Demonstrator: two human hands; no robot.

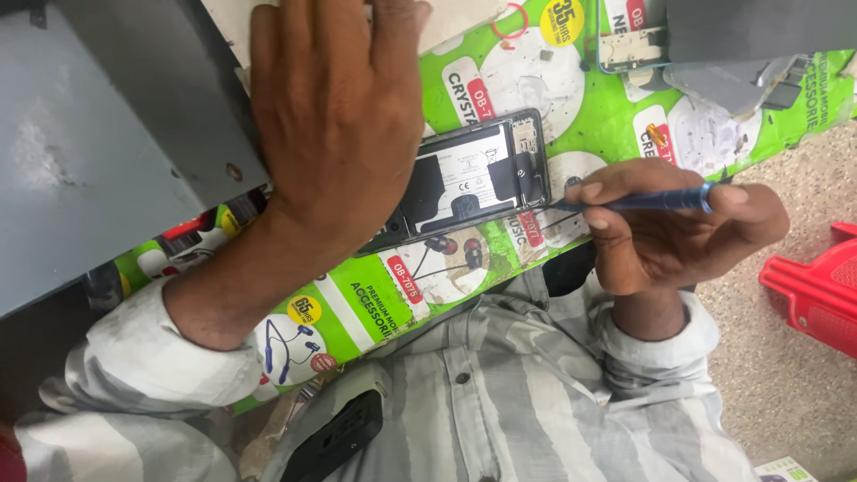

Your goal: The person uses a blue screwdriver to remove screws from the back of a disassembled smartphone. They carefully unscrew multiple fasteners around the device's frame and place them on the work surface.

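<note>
Carefully now: my left hand (335, 116) lies flat and open, pinning the opened phone (473, 178) on the green mat (357, 303). My right hand (661, 228) pinches the blue tool (643, 202); a slip could scratch the phone's insides.

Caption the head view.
Left hand steadies an opened black smartphone while right hand works a blue-handled screwdriver.

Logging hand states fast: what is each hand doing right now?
Left hand: open, flat, pressing on the opened phone.
Right hand: closed, holding a blue screwdriver, tip at the phone's edge.
</note>
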